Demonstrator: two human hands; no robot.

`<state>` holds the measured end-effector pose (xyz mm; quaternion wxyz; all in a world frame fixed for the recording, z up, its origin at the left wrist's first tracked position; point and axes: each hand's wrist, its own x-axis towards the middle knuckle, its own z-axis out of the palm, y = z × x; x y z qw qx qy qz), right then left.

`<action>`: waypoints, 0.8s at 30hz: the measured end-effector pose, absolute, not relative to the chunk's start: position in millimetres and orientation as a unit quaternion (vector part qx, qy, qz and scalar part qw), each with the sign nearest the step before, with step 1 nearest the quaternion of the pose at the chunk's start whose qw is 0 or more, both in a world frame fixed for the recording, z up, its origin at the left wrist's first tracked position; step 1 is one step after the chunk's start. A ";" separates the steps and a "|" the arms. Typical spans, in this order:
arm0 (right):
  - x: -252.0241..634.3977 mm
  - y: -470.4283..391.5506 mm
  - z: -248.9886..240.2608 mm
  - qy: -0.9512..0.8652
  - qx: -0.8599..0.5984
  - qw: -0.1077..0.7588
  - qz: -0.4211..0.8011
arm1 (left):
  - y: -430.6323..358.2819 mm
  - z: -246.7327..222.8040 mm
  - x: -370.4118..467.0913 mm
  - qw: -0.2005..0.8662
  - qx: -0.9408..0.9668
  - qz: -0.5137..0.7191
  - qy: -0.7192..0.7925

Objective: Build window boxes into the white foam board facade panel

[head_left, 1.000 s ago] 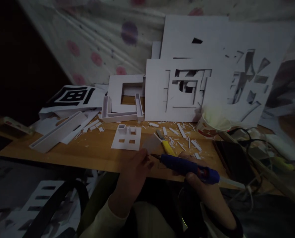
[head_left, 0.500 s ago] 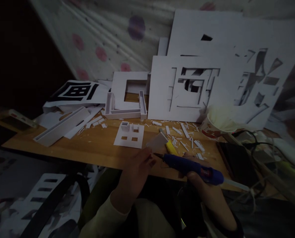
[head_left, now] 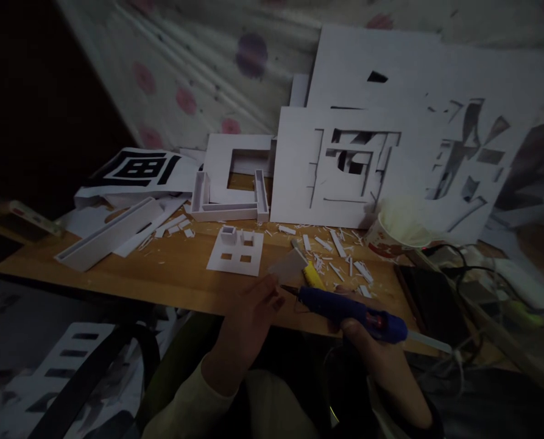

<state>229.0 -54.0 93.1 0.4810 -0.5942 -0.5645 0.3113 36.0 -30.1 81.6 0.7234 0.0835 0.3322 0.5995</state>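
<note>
Near the table's front edge, my left hand (head_left: 250, 320) pinches a small white foam-board piece (head_left: 286, 266) that slants up to the right. A blue hot glue gun (head_left: 340, 305) is gripped in my right hand (head_left: 367, 347), with a clear glue stick (head_left: 429, 341) poking out of its back. Its dark nozzle points left, close to the lower edge of the piece; whether they touch I cannot tell. Behind the piece lies a yellow-handled cutter (head_left: 314, 275). Just left and beyond is a flat white panel (head_left: 215, 263) with square holes and a little box standing on it.
White scraps (head_left: 338, 244) litter the wooden table (head_left: 175, 283). Cut-out boards (head_left: 294, 164) lean at the back, beside a U-shaped white frame (head_left: 230, 213). A long white channel (head_left: 109, 238) lies left. A paper tub (head_left: 390, 238), a dark flat object (head_left: 438, 305) and cables occupy the right.
The view has shifted slightly, so the scene sits a little lower and further left. Both hands keep nearly the same pose, with the glue gun's nozzle still beside the white piece.
</note>
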 end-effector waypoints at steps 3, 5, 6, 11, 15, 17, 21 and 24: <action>230.7 -53.9 90.1 -0.559 -0.605 0.476 0.308 | -29.4 81.0 36.6 0.724 0.082 0.596 0.338; 231.4 -54.2 89.6 -0.558 -0.605 0.476 0.310 | -29.6 81.8 36.6 0.724 0.081 0.596 0.338; 231.6 -54.4 89.8 -0.558 -0.603 0.478 0.310 | -29.7 82.5 36.6 0.725 0.076 0.595 0.339; 232.7 -55.2 92.9 -0.560 -0.591 0.495 0.304 | -29.8 84.9 36.8 0.724 0.062 0.595 0.344; 233.5 -54.9 98.0 -0.564 -0.590 0.490 0.304 | -29.8 85.0 36.6 0.727 0.066 0.589 0.345; 233.5 -54.7 101.3 -0.564 -0.594 0.485 0.305 | -30.2 84.4 36.0 0.731 0.065 0.586 0.344; 233.7 -55.0 107.2 -0.567 -0.595 0.487 0.297 | -30.9 81.7 35.2 0.732 0.072 0.585 0.342; 235.4 -55.6 108.5 -0.565 -0.592 0.501 0.283 | -30.5 80.1 36.1 0.731 0.062 0.584 0.347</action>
